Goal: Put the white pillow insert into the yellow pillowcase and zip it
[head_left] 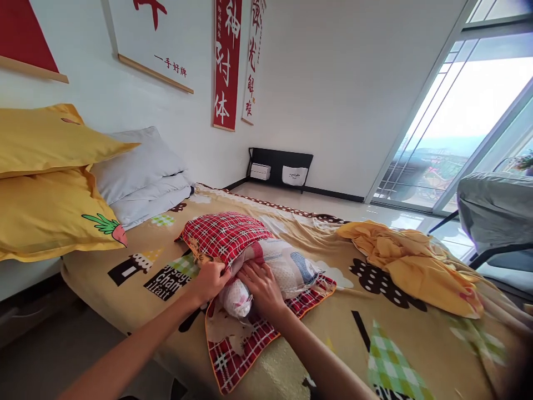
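Observation:
A red plaid pillowcase (227, 230) with orange edging lies on the bed, its near flap spread toward me. Partly inside it is a white pillow (287, 261) with red, grey and blue patches; one rounded end bulges out between my arms. My left hand (211, 280) is closed, pinching the edge of the pillowcase opening. My right hand (263, 286) lies on the pillow with its fingers stretched out, the tips pressing into its surface near the opening. The part of the pillow inside the case is hidden.
The bed has a tan patterned sheet (333, 333). Yellow pillows (50, 205) and grey pillows (141, 166) are stacked at the left. A crumpled yellow cloth (408, 261) lies at the right, near a covered chair (495, 211). A black rack (277, 164) stands by the far wall.

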### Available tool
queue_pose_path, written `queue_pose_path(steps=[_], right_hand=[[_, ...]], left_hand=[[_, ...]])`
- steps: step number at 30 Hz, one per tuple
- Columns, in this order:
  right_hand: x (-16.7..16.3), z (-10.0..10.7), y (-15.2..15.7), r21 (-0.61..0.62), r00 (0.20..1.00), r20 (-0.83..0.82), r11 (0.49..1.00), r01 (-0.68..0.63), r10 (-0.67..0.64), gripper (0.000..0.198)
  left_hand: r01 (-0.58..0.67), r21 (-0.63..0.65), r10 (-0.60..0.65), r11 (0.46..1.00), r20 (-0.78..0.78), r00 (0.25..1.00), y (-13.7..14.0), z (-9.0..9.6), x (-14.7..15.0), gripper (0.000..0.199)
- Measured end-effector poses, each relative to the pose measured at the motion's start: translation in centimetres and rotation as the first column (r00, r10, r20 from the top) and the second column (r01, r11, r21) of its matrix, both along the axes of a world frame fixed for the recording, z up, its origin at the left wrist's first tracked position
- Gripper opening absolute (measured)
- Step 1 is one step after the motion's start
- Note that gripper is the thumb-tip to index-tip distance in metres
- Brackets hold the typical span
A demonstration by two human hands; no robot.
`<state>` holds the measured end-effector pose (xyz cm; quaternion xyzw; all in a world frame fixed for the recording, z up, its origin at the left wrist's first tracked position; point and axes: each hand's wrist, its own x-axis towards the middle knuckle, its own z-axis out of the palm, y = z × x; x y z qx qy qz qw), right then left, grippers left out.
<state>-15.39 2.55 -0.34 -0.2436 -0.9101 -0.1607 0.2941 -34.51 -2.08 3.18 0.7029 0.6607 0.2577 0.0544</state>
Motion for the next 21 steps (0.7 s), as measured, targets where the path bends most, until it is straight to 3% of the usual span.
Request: queue_pose_path(steps=[4,8,11,14,17,21], right_hand=[[-0.8,1.9,1.3,-0.094,0.996,0.074,0.994,0.061,-0.054,0.034],[-1.0,3.9,2.7,-0.169,0.992,0.059,0.978,0.118,-0.109,0.04],[-0.2,3.5,1.5,-0.231,0.996,0.074,0.971,0.065,-0.049,0.051],[2.3,1.8,-1.3,-0.283,0.987,0.144,0.959,-0.03,0.074,0.071],[5.2,0.0,-4.0,-0.192,0.968,0.23,0.98,-0.055,0.1,0.087],[6.2,-1.2,-4.9,0.111,0.985,0.167,0.994,0.016,-0.034,0.083]], left_hand=[[0.031,-0.031,-0.033,0.999,-0.074,0.997,-0.1,0.5,0.1,0.034],[-0.074,-0.145,0.036,0.987,-0.251,0.967,0.1,1.1,-0.2,0.03],[-0.192,-0.201,0.107,0.961,-0.37,0.923,-0.1,0.4,-0.9,0.027],[-0.257,-0.22,0.159,0.941,-0.385,0.909,-0.5,-0.8,-1.9,0.027],[-0.294,-0.211,0.199,0.932,-0.379,0.904,-0.9,-1.5,-2.4,0.032],[-0.303,-0.177,0.234,0.937,-0.327,0.915,-0.6,-1.9,-2.1,0.038]])
